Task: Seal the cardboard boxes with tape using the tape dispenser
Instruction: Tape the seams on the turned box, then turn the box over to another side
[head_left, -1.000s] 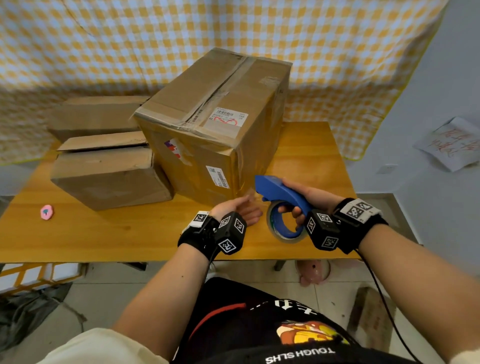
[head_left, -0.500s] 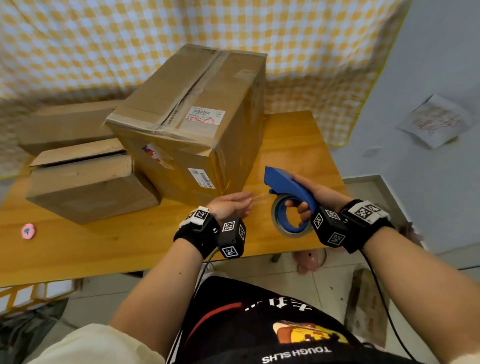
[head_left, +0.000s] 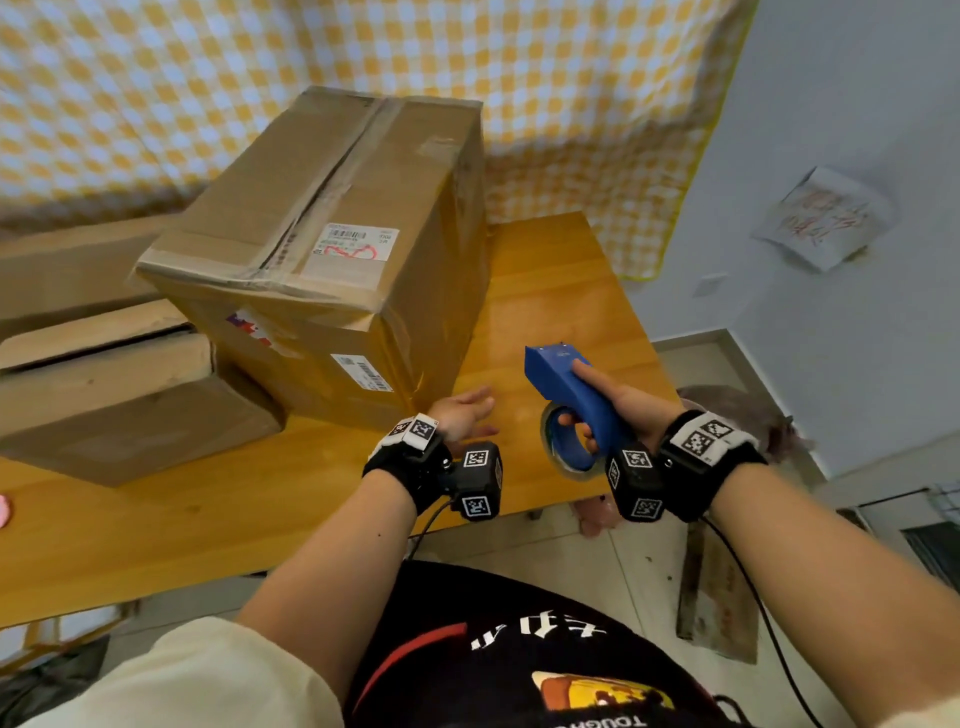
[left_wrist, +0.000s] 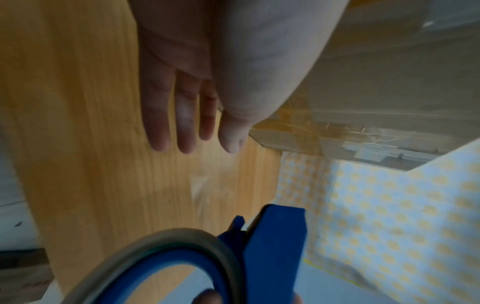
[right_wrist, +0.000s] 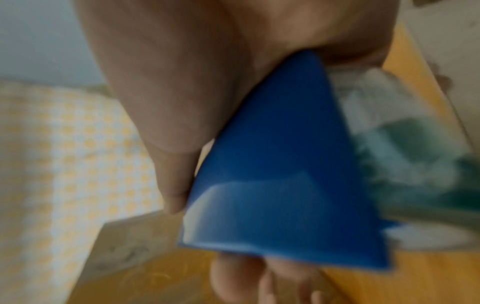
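- Right hand (head_left: 618, 402) wrapped around the handle of the blue tape dispenser (head_left: 569, 387), index finger laid straight along its top, remaining fingers curled through the handle under the body.
- Dispenser held in the air over the right end of the wooden table (head_left: 550, 291), near its front edge, nose pointing away from the body and toward the far edge.
- Tape roll (head_left: 563, 449) hanging below the dispenser body, just past the table's front edge in the head view.
- Left hand (head_left: 465, 415) flat and relaxed, fingers straight and together, holding nothing; palm over the table just off the near right corner of the big box, apart from the dispenser.
- From the left wrist: straight fingers (left_wrist: 161, 115) above the wood grain, thumb beside the taped bottom corner of the box; contact with the box impossible to judge.
- Large cardboard box (head_left: 332, 254) standing mid-table, turned at an angle, top seam already covered by a strip of tape, white labels on top and on the near side.
- Smaller box (head_left: 124, 400) touching its left side, near the front edge, top flap slightly raised.
- Third box (head_left: 67, 270) behind that one, toward the far left edge.
- Yellow checked cloth (head_left: 571, 78) hanging behind the table's far edge.
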